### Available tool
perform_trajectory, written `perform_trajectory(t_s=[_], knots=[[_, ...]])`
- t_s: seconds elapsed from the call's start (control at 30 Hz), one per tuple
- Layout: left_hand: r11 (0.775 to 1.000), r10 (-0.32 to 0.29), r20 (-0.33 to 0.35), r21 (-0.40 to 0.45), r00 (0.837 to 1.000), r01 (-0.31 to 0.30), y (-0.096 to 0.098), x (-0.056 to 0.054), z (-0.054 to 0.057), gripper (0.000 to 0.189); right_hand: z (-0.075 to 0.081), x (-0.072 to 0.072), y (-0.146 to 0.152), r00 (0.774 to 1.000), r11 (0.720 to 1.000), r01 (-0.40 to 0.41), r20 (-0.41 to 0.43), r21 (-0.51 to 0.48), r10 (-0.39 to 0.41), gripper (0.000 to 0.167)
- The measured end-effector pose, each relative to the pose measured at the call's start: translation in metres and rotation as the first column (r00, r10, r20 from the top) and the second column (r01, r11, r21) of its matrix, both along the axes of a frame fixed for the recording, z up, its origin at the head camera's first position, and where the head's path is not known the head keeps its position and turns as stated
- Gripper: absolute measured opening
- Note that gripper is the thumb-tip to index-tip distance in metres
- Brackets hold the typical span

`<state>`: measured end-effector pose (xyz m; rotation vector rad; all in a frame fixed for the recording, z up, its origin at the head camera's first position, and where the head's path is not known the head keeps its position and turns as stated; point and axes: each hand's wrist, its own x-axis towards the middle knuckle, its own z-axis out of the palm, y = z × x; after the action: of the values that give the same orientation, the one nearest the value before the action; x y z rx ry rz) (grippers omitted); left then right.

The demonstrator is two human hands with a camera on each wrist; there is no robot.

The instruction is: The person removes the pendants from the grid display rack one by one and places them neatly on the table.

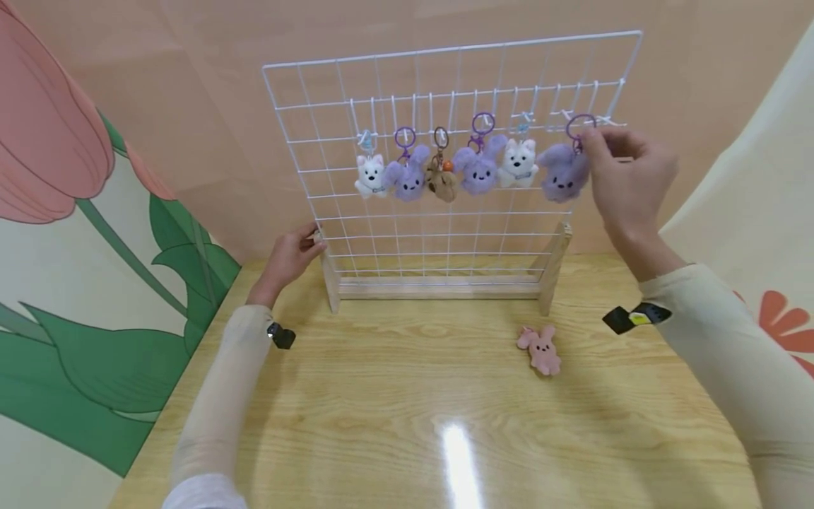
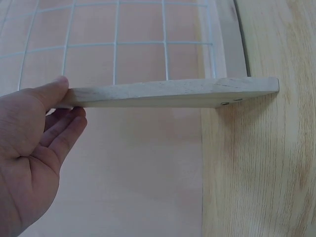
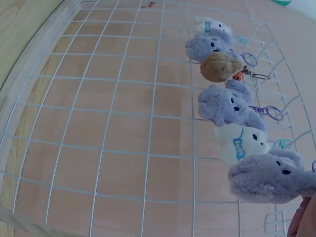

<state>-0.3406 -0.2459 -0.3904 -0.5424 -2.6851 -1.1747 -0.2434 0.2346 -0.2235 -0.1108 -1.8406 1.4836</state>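
The person's arms [image 1: 219, 396] reach forward, wide apart, in pale sleeves [image 1: 718, 360]. The left hand [image 1: 290, 258] is low, pinching, thumb [image 2: 53, 92] opposite bent fingers [image 2: 66, 136]. The right hand [image 1: 636, 173] is raised higher, also pinching; from here, its outer fingers seem loosely curled.

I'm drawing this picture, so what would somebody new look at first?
Probably the fluffy animal charms lined up across the white wire rack, where the right hand holds the purple charm at the right end. Next might be the pink charm lying on the table in front, then the giant pink tulip at the head view's upper left.
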Motion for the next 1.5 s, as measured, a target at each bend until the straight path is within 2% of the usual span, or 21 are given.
perform_trajectory(t_s=[0.23,0.43,0.7,0.93,1.17,1.5], knots=[[1.000,0.002,0.015,-0.009,1.000,-0.002,0.001,0.000,0.001,0.056,-0.006,0.006,0.004,1.000,0.998,0.018,-0.017,0.058,-0.017,0.017],[1.000,0.000,0.015,0.002,1.000,0.000,0.000,0.001,0.001,0.056,-0.022,0.003,0.014,1.000,0.993,0.006,-0.008,0.121,-0.005,0.018],[1.000,-0.009,0.005,-0.007,1.000,0.009,0.000,0.002,0.000,0.057,-0.040,0.011,0.015,0.999,0.983,-0.023,0.053,0.182,0.014,0.022],[1.000,-0.003,0.016,-0.014,1.000,0.003,-0.001,0.002,0.000,0.057,-0.056,0.016,0.011,0.998,0.979,-0.031,0.062,0.202,0.019,0.023],[1.000,-0.004,0.018,-0.012,1.000,0.005,0.000,0.001,0.001,0.057,-0.074,0.026,0.009,0.992,0.968,-0.094,0.103,0.232,0.071,0.024],[1.000,-0.008,0.001,-0.013,1.000,0.008,0.001,0.000,0.002,0.056,-0.100,0.035,0.005,0.988,0.950,-0.152,0.078,0.274,0.135,0.027]])
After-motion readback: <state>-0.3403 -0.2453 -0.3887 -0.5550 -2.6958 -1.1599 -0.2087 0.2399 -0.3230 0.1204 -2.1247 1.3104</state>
